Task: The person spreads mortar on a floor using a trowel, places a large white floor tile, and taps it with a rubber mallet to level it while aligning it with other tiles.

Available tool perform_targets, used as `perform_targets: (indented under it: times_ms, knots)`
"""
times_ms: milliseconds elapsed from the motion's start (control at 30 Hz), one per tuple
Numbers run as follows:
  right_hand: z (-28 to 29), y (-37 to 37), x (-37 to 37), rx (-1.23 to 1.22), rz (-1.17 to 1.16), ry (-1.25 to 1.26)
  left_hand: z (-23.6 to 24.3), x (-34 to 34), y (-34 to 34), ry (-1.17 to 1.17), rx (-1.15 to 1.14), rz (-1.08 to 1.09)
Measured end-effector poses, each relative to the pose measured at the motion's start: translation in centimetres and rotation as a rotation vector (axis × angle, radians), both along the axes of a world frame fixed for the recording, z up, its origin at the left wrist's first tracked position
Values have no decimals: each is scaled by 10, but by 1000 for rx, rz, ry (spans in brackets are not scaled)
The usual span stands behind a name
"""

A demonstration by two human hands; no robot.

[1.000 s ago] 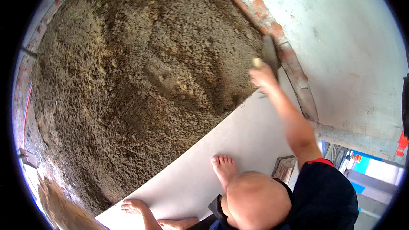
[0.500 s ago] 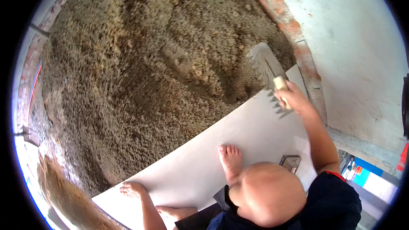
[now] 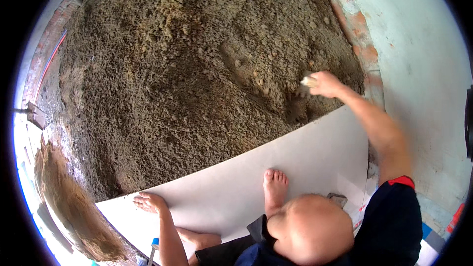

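Note:
My right hand [image 3: 325, 84] is closed round the pale handle of a notched trowel [image 3: 309, 82], over the right part of the coarse, damp, sandy mortar bed [image 3: 162, 79]. Only the handle and a bit of the toothed metal edge show; the rest of the blade is hard to make out. A shallow hollow lies just below it in the mortar. My left hand [image 3: 150, 202] rests flat, fingers spread, near the left end of a large pale tile [image 3: 221, 172], close to the edge that borders the mortar.
My bare foot [image 3: 276, 187] stands on the tile. A small grey block [image 3: 337, 198] sits behind my knee. Brick edging and a pale wall [image 3: 419, 59] run along the right side. At the lower left is a dusty, sand-coated container [image 3: 74, 212]. Red and blue pipes [image 3: 51, 64] lie far left.
My right hand has carried the trowel up and away from the tile edge onto the mortar, and its broad blade has turned mostly from sight. My left hand stays on the tile.

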State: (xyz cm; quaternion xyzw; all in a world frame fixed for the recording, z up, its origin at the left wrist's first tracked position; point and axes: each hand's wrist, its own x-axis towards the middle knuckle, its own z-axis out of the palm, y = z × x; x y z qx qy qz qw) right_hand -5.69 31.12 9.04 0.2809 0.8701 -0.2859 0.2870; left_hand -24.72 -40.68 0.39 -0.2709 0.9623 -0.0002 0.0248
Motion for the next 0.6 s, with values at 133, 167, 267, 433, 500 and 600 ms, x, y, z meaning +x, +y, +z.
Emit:
perform_targets:
  times_ms: [133,167,267,433,500,600]
  knots:
    - [-36,-69,-102,-93,-133,21,-4,-3,-19,52,-23,-26]
    - [-40,-73,-114,-162,-219,55,-8,-5,-15,46,-27,-51]
    - [-36,-73,-125,-398,-396,115,-6,-3,-7,-43,-54,-98]
    - [12,-73,-130,-684,-685,236,-12,2,-25,-5,-86,-42]
    - [39,-56,-119,-721,-806,271,-7,-1,-33,-5,-94,-62]
    - [64,4,-86,-801,-1047,436,-6,-3,-24,-17,-77,-58]
